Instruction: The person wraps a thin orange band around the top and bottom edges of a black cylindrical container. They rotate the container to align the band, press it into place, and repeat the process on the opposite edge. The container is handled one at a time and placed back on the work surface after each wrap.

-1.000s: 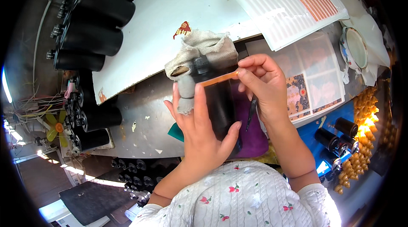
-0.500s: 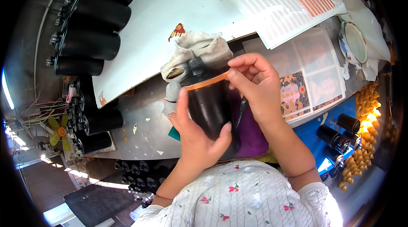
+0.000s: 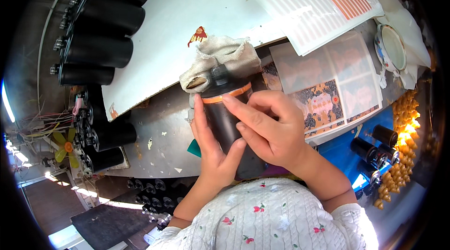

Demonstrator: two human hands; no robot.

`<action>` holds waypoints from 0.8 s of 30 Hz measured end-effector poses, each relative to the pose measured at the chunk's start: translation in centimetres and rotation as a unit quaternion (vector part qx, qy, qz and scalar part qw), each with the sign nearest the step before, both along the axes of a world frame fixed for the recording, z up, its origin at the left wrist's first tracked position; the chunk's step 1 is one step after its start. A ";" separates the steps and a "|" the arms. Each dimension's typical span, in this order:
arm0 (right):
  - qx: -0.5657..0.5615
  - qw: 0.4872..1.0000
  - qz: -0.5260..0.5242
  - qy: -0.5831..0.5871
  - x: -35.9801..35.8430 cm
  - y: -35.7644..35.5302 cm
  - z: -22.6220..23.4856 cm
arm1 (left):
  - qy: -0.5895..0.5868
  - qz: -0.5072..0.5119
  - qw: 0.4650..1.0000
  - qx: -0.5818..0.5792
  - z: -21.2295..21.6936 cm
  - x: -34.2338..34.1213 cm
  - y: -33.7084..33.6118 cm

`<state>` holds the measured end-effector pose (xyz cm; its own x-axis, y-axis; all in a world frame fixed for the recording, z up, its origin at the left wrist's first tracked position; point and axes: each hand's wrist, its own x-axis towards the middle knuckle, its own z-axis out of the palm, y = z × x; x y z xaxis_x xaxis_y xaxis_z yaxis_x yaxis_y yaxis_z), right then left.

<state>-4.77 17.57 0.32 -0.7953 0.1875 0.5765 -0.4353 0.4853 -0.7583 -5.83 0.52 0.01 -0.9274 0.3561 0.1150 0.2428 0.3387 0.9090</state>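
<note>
Seen from above, a left hand wraps around a black cylinder with an orange band, holding it upright above the grey bench. The right hand curls over its right side, fingertips pressing the band. A crumpled cloth lies just behind it.

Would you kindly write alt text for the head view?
Both hands grip a black cylinder with an orange band: left hand beneath, right hand across it. A crumpled cloth lies just beyond, and more black cylinders line the left.
</note>
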 end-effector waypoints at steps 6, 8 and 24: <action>0.016 0.999 0.000 -0.037 0.3 -0.1 0.1 | 0.063 -0.006 0.994 -0.085 0.3 0.0 0.1; 0.006 0.999 -0.019 -0.035 0.3 -0.2 -0.2 | 0.071 -0.007 0.993 -0.098 0.4 0.0 0.2; 0.019 0.999 0.009 -0.033 0.8 -0.5 0.0 | 0.059 0.016 0.993 -0.103 0.3 0.0 0.4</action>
